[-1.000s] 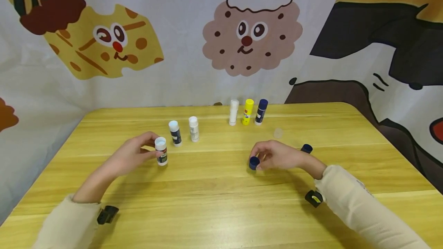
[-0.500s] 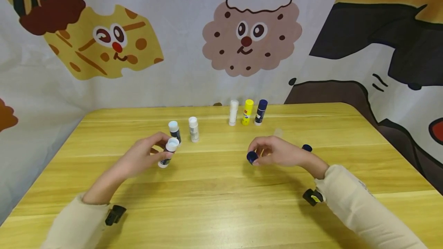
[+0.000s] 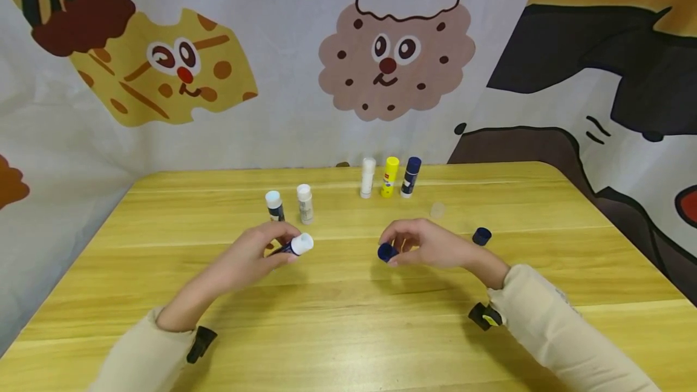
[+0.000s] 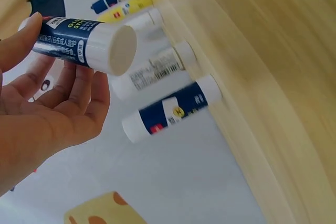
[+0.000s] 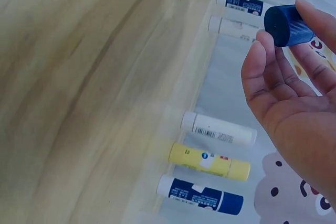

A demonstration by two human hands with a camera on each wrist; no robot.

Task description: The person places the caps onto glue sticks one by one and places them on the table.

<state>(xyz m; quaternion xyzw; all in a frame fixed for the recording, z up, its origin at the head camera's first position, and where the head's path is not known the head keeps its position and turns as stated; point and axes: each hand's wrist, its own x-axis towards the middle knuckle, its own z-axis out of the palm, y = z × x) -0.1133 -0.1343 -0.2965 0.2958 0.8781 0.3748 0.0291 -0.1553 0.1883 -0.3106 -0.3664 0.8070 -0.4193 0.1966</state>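
- Since the earlier head frame, the left hand (image 3: pixel 251 256) has tipped the held glue stick (image 3: pixel 301 244) further over, its top now aimed rightward; the right hand (image 3: pixel 430 244) has drifted slightly left with the navy cap (image 3: pixel 387 252).
- Left fingers grasp the glue stick; right fingers pinch the cap, hollow end turned left. Both things look raised off the desk (image 3: pixel 348 319), apart from each other.
- Just behind the left hand stand 2 others: a navy-labelled stick (image 3: pixel 276 207) and a white stick (image 3: pixel 305 203).
- Farther back, 3 capped sticks stand: clear-topped (image 3: pixel 367 178), yellow (image 3: pixel 389 176) and navy-topped (image 3: pixel 411 176).
- Likeliest trouble: if cap and stick met at mismatched tilts, the cap's rim could smear glue or skew.
- Its small size and fingertip hold make the cap easy to drop if pushed sideways.
- Should the left hand swing back, its knuckles could topple the navy-labelled stick.
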